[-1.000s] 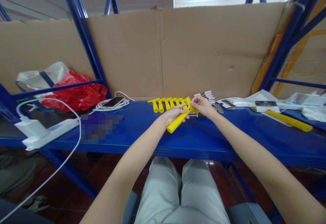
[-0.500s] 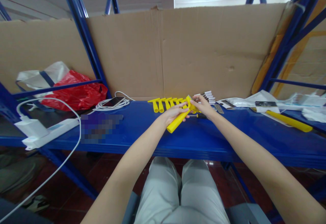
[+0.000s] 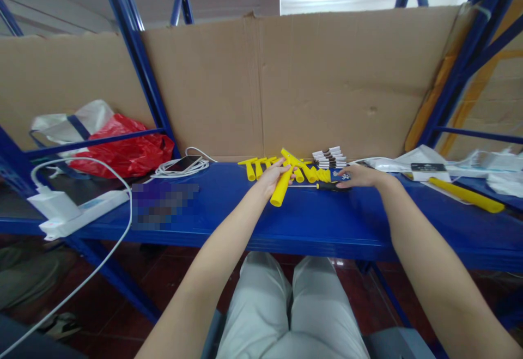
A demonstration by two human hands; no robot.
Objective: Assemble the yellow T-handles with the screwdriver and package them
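My left hand [image 3: 272, 178] is closed around a yellow T-shaped plastic handle [image 3: 281, 187]. Its tube end tilts down towards me, and the crossbar lies at the far end. Farther right, my right hand [image 3: 352, 177] has its thumb and fingers apart at a small blue patch [image 3: 335, 175] with silvery bits too small to name. Just under those fingers is the black grip of a screwdriver [image 3: 327, 186], whose shaft points left. More yellow T-shaped handles [image 3: 250, 169] stand in a row behind my left hand. Small yellow pieces [image 3: 324, 175] lie beside the blue patch.
Several white-and-brown sticks [image 3: 330, 157] are piled against the cardboard wall [image 3: 327, 75]. A long yellow tube [image 3: 466, 194] lies at the right among white packaging. On the left are a coiled white cable [image 3: 180, 169], a power strip [image 3: 85, 212] and a red bag [image 3: 122, 146].
My right hand has left the yellow T-shaped handle and moved right to the blue patch and screwdriver grip. My left hand still holds the handle, now turned slightly more upright.
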